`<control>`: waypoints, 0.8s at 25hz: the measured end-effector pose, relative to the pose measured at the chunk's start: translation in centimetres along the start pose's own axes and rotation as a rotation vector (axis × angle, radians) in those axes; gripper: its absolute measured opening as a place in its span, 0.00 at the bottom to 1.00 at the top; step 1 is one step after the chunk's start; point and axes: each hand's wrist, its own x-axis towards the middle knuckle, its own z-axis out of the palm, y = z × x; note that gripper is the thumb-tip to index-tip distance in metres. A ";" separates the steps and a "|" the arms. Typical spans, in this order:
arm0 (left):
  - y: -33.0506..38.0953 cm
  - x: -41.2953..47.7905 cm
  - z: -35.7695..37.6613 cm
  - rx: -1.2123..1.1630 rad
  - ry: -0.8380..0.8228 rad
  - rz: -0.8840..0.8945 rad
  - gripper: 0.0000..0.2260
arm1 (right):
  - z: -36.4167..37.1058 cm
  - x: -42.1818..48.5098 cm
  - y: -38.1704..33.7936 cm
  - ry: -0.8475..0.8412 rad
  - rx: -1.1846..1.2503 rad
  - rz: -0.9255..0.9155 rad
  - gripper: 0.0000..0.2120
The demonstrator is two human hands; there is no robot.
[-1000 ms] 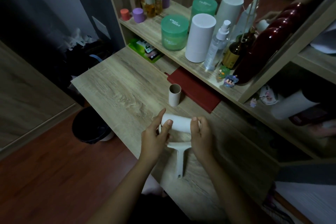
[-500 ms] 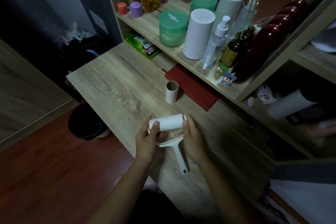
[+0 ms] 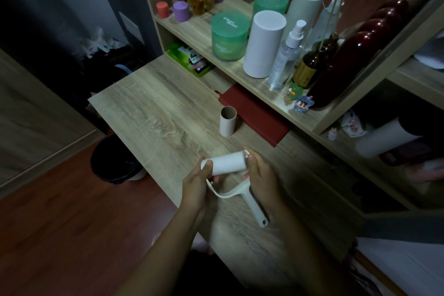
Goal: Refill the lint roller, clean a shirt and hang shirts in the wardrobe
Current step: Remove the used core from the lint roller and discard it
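I count one left hand, one right hand, one lint roller, one cardboard tube, two green jars, two tall white cylinders, one spray bottle, one brown bottle, two figurines (both at the shelf edge) and one red notebook.

Wooden table: upright cardboard tube, red notebook

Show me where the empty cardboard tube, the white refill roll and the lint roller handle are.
empty cardboard tube (image 3: 227,125): head view, middle of its upright side wall.
white refill roll (image 3: 227,163): head view, bare middle of the roll between the two hands.
lint roller handle (image 3: 256,208): head view, midway along the straight grip.
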 end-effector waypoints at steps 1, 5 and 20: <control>-0.2 0.1 -0.2 -0.004 0.009 -0.032 0.14 | -0.2 0.1 0.2 0.000 0.005 -0.007 0.17; -0.3 0.7 -1.0 -0.117 0.109 -0.022 0.15 | -1.2 0.9 2.0 0.040 -0.107 0.003 0.16; 1.3 -0.4 -0.5 -0.103 0.050 0.054 0.18 | -1.7 0.9 3.8 0.166 -0.733 -0.134 0.16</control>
